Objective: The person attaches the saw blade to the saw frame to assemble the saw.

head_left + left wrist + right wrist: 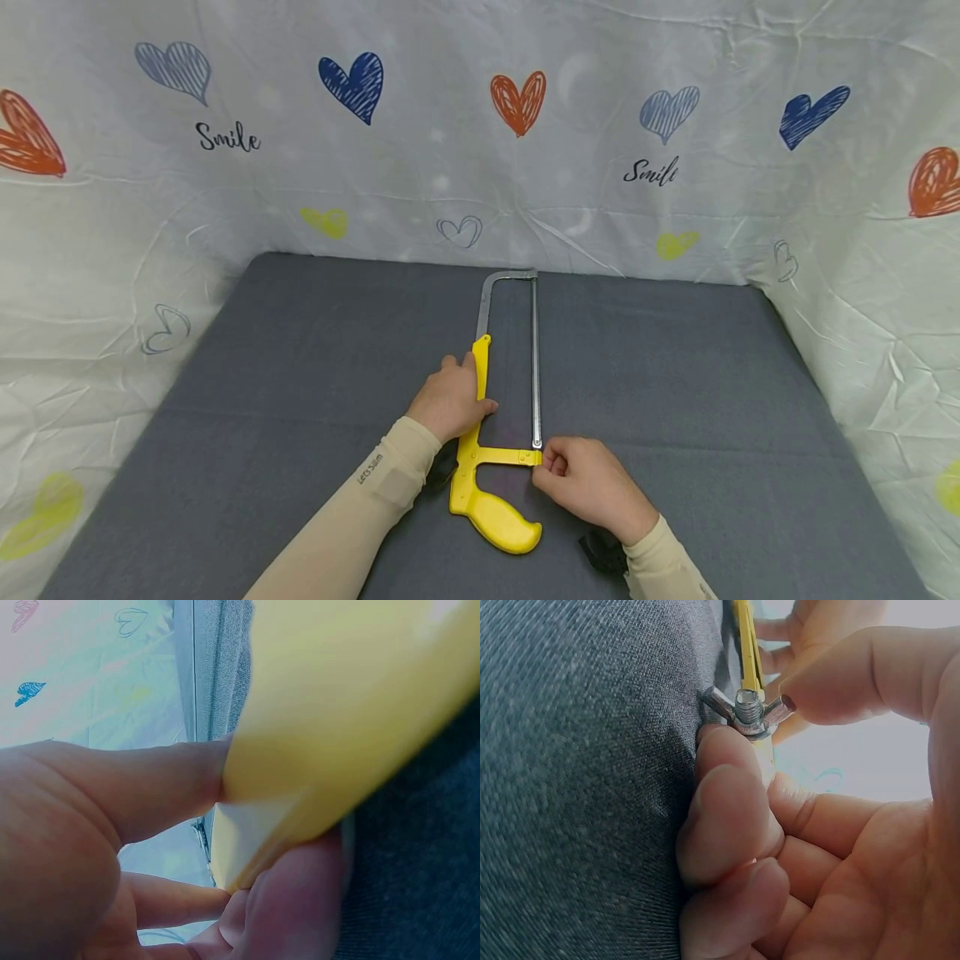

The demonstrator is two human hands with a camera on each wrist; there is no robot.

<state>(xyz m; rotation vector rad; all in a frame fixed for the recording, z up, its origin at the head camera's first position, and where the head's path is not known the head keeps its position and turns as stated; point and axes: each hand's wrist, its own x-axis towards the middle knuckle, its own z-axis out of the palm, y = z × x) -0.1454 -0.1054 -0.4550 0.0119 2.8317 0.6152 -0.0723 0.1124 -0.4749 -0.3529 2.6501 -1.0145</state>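
A hacksaw [498, 518] with a yellow handle and a grey metal bow lies on the grey table, its far end pointing away from me. My left hand [446, 402] grips the yellow frame tube above the handle, thumb on one side and fingers on the other. Along the right side runs the straight blade bar [536, 358]. At the blade's near end, my right hand [588, 479] pinches a metal wing nut [748, 714] on a threaded stud, thumb against one wing and a curled finger by the other. The head view hides the nut behind the fingers.
Grey cloth covers the table [675, 375]. A white curtain [420, 167] with printed hearts hangs at the back and both sides, close to the saw's far end. Dark straps [602, 550] sit at both wrists.
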